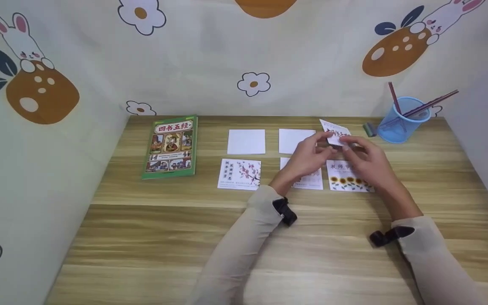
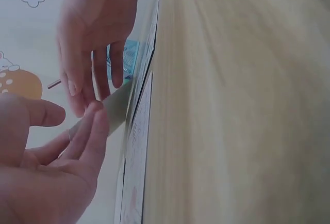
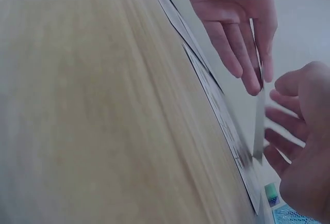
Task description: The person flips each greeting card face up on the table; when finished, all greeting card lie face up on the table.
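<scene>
A small printed card (image 1: 334,130) is lifted off the wooden table (image 1: 184,237), tilted, at the back right of the card rows. My left hand (image 1: 321,143) pinches its left edge, and my right hand (image 1: 346,143) pinches its right side. In the left wrist view the left hand (image 2: 77,126) has its fingers (image 2: 95,123) against the card (image 2: 116,105), with the right hand (image 2: 90,87) above. The right wrist view shows the card (image 3: 259,126) edge-on between the right hand (image 3: 281,126) and the left hand (image 3: 242,38).
Two blank white cards (image 1: 246,141) (image 1: 293,140) lie in the back row. A plum-blossom card (image 1: 239,173), a half-hidden card (image 1: 311,181) and a sunflower card (image 1: 347,181) lie in front. A green book (image 1: 170,146) lies at the left; a blue cup (image 1: 404,120) with sticks and an eraser (image 1: 370,129) are at the back right.
</scene>
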Available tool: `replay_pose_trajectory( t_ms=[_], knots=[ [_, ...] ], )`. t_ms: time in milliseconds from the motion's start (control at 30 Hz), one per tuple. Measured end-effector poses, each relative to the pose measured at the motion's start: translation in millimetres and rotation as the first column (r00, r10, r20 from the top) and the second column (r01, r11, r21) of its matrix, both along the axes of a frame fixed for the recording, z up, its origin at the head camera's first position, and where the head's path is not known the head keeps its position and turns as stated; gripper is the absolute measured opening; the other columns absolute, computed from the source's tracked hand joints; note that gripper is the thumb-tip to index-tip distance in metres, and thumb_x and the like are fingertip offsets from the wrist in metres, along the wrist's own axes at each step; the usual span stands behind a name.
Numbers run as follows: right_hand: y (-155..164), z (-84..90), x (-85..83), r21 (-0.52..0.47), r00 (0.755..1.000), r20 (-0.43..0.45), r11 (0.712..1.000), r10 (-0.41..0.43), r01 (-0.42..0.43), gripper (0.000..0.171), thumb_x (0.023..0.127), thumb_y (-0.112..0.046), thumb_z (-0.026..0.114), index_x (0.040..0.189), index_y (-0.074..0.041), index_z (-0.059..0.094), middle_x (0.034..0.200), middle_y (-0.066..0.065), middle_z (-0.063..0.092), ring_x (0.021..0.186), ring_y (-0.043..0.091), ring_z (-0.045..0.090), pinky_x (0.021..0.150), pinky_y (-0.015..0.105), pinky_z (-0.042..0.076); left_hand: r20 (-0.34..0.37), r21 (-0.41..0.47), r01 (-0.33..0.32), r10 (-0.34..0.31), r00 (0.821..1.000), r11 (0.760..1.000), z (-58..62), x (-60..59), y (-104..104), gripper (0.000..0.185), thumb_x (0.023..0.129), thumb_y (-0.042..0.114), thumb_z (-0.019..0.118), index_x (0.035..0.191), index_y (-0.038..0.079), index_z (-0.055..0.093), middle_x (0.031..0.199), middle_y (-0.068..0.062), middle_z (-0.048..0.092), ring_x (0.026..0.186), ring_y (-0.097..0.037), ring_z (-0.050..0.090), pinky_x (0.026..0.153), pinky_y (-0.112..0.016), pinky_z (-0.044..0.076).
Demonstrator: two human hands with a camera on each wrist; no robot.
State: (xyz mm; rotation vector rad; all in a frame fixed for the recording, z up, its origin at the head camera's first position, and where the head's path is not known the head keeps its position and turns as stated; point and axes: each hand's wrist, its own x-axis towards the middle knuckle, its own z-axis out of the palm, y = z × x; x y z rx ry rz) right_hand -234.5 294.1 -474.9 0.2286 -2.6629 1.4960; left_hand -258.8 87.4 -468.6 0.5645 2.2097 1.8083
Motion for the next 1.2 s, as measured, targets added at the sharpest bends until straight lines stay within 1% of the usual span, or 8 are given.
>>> replay_pose_trajectory(
  t_ms=[133, 200, 400, 567, 667, 800, 900, 1200],
  knots=[
    [5, 0.9, -1.0, 0.064, 0.998, -0.020, 0.996, -0.067, 0.068, 0.039, 0.098, -0.032, 0.064, 0.132, -0.013, 0.063, 0.157, 0.017, 0.040, 0.150, 0.038, 0.027, 0.123, 0.061, 0.014, -0.028, -0.045, -0.037, 0.036, 0.999, 0.998, 1.5, -1.3, -3, 0.047, 0.097, 0.015, 0.064, 0.143, 0.019, 0.055, 0.141, -0.001, 0.059, 0.108, -0.008, 0.069, 0.084, -0.017, 0.055],
    [7, 1.7, -0.4, 0.087, 0.994, 0.022, 0.991, -0.105, 0.103, 0.043, 0.098, -0.039, 0.062, 0.134, -0.014, 0.061, 0.158, 0.017, 0.036, 0.151, 0.038, 0.024, 0.123, 0.062, 0.013, -0.033, -0.043, -0.042, 0.040, 0.999, 0.998, 1.4, -2.1, -4, 0.045, 0.095, 0.014, 0.064, 0.139, 0.019, 0.058, 0.137, 0.000, 0.062, 0.107, -0.009, 0.068, 0.084, -0.018, 0.055],
    [11, 3.0, -0.8, 0.080, 0.979, 0.138, 0.987, -0.151, 0.141, 0.055, 0.097, -0.048, 0.060, 0.139, -0.013, 0.055, 0.154, 0.018, 0.042, 0.142, 0.034, 0.043, 0.119, 0.052, 0.034, -0.020, -0.055, -0.028, 0.027, 0.999, 0.998, 1.2, -1.7, -5, 0.036, 0.095, 0.014, 0.062, 0.130, 0.019, 0.065, 0.127, 0.002, 0.066, 0.106, -0.009, 0.068, 0.084, -0.019, 0.056],
    [14, 5.6, -1.4, 0.043, 0.977, 0.120, 0.984, -0.177, 0.173, 0.058, 0.093, -0.040, 0.071, 0.138, -0.008, 0.056, 0.166, 0.018, 0.020, 0.145, 0.034, 0.041, 0.116, 0.044, 0.039, -0.051, -0.119, -0.025, 0.019, 0.999, 0.993, 0.9, -2.1, -5, 0.037, 0.097, 0.018, 0.062, 0.134, 0.017, 0.062, 0.133, 0.002, 0.064, 0.116, -0.009, 0.063, 0.096, -0.019, 0.052],
    [14, 6.5, -0.9, 0.049, 0.968, 0.119, 0.975, -0.222, 0.217, 0.057, 0.091, -0.040, 0.073, 0.136, -0.008, 0.058, 0.160, 0.019, 0.036, 0.139, 0.031, 0.050, 0.110, 0.036, 0.047, -0.075, -0.133, -0.037, 0.028, 0.997, 0.990, 1.0, -2.3, -4, 0.038, 0.097, 0.016, 0.061, 0.135, 0.013, 0.062, 0.134, -0.001, 0.065, 0.117, -0.009, 0.064, 0.099, -0.017, 0.049],
    [14, 7.9, 0.1, 0.075, 0.948, 0.157, 0.960, -0.277, 0.268, 0.054, 0.091, -0.041, 0.072, 0.134, -0.011, 0.060, 0.134, 0.016, 0.064, 0.122, 0.026, 0.063, 0.087, 0.018, 0.054, -0.081, -0.098, -0.070, 0.063, 0.995, 0.993, 1.0, -2.6, -3, 0.038, 0.096, 0.013, 0.060, 0.134, 0.008, 0.063, 0.137, -0.006, 0.064, 0.116, -0.009, 0.066, 0.094, -0.014, 0.051],
    [14, 7.8, 0.6, 0.067, 0.940, 0.186, 0.958, -0.287, 0.279, 0.054, 0.092, -0.040, 0.071, 0.136, -0.010, 0.060, 0.134, 0.016, 0.063, 0.121, 0.026, 0.063, 0.079, 0.009, 0.050, -0.066, -0.061, -0.085, 0.081, 0.995, 0.995, -0.1, -2.8, -3, 0.041, 0.095, 0.013, 0.060, 0.136, 0.009, 0.062, 0.141, -0.005, 0.061, 0.116, -0.008, 0.066, 0.092, -0.012, 0.051],
    [16, 6.6, 0.6, 0.076, 0.942, 0.218, 0.967, -0.255, 0.244, 0.055, 0.093, -0.043, 0.069, 0.138, -0.013, 0.058, 0.134, 0.015, 0.061, 0.124, 0.026, 0.061, 0.081, 0.012, 0.049, -0.084, -0.038, -0.021, 0.017, 0.996, 0.999, -0.3, -2.8, -1, 0.045, 0.096, 0.007, 0.061, 0.141, 0.006, 0.055, 0.147, -0.005, 0.055, 0.126, -0.012, 0.062, 0.096, -0.009, 0.048]
  ],
)
